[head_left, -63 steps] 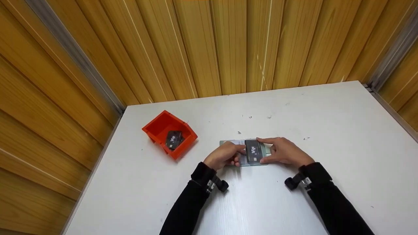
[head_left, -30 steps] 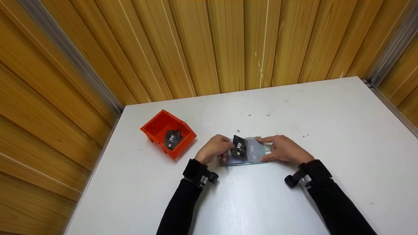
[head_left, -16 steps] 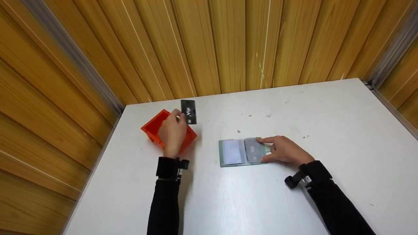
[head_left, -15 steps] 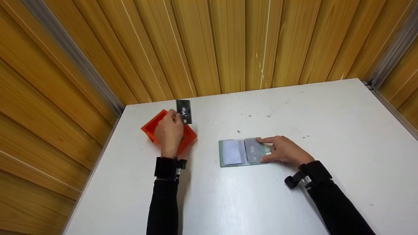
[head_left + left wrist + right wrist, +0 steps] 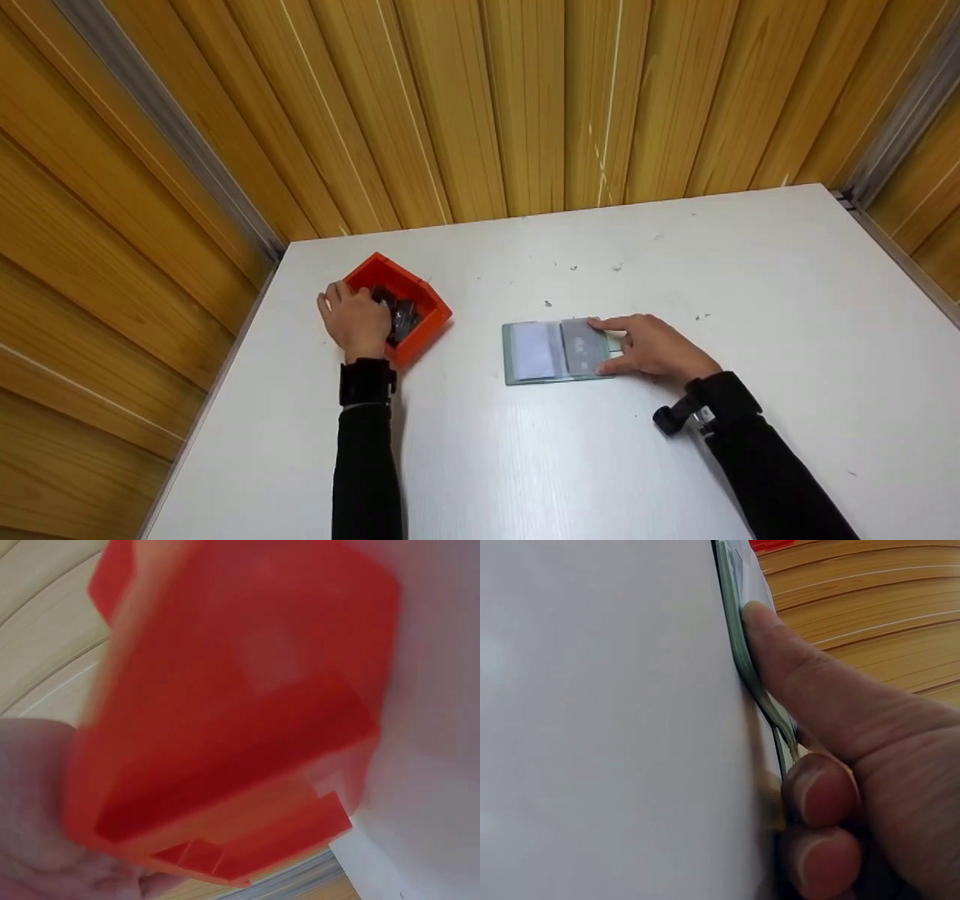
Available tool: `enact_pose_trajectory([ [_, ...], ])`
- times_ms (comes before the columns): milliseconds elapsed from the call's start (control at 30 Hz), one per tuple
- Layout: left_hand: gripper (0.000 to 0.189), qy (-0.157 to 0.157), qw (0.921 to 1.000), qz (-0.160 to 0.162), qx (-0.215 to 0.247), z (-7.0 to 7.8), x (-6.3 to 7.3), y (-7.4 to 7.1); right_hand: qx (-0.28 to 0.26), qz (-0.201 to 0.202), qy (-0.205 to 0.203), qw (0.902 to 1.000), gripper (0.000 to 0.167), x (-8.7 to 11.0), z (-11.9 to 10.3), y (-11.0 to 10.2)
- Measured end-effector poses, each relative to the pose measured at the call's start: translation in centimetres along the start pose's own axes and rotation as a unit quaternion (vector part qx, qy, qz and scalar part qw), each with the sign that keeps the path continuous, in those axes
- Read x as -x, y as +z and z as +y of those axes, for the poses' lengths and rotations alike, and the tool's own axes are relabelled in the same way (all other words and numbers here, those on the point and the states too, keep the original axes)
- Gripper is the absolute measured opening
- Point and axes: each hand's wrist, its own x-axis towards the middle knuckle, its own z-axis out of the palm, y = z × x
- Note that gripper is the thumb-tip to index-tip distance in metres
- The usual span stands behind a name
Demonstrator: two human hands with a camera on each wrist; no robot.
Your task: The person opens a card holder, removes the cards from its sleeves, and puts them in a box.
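A red plastic bin stands on the left of the table, with several black "Vip" cards lying inside. My left hand is at the bin's left rim, its fingers spread over that side; no card shows in it. In the left wrist view the bin's outer wall covers much of the palm and fingers. An opened card holder with a green cover and clear sleeves lies mid-table. My right hand holds its right end between thumb and fingers. A dark card sits in the right sleeve.
The white table extends around the bin and card holder, with small dark scuffs on its surface. Yellow wood-look walls rise at the back and both sides.
My left hand took a black card off the holder, carried it left over the bin and let it go there. The right hand stays on the card holder.
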Motion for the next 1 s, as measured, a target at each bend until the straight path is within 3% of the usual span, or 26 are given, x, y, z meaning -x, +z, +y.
enact_pose_trajectory([
  [133,0.038,0.027,0.9981,-0.051,-0.023,0.0,0.2,0.3,0.0,0.002,0.001,1.0,0.084,0.0,-0.1,0.1],
  [233,0.039,0.04,0.9944,-0.074,-0.065,0.2,0.2,0.4,0.001,0.003,0.002,1.0,0.084,0.0,-0.2,0.0],
  [367,0.037,0.046,0.9869,-0.076,-0.135,0.7,0.4,0.7,0.001,0.002,0.008,1.0,0.085,0.0,-0.2,0.0],
  [500,0.032,0.047,0.984,-0.058,-0.162,1.1,0.5,1.0,0.005,0.001,0.003,1.0,0.084,0.0,-0.3,0.1],
  [700,0.036,0.041,0.9947,0.01,-0.094,1.8,0.4,0.3,0.006,0.008,-0.007,0.9999,0.084,0.0,-0.3,0.0],
  [867,0.041,0.045,0.996,0.075,-0.014,4.2,1.1,-1.5,0.004,0.006,-0.006,1.0,0.084,-0.1,-0.2,-0.1],
  [933,0.033,0.071,0.9935,0.08,0.038,5.8,2.0,-1.7,0.001,0.004,-0.003,1.0,0.084,0.0,-0.2,-0.1],
  [1000,0.025,0.12,0.9869,0.054,0.094,7.6,3.1,-1.7,0.0,0.003,-0.001,1.0,0.084,0.0,-0.1,0.0],
])
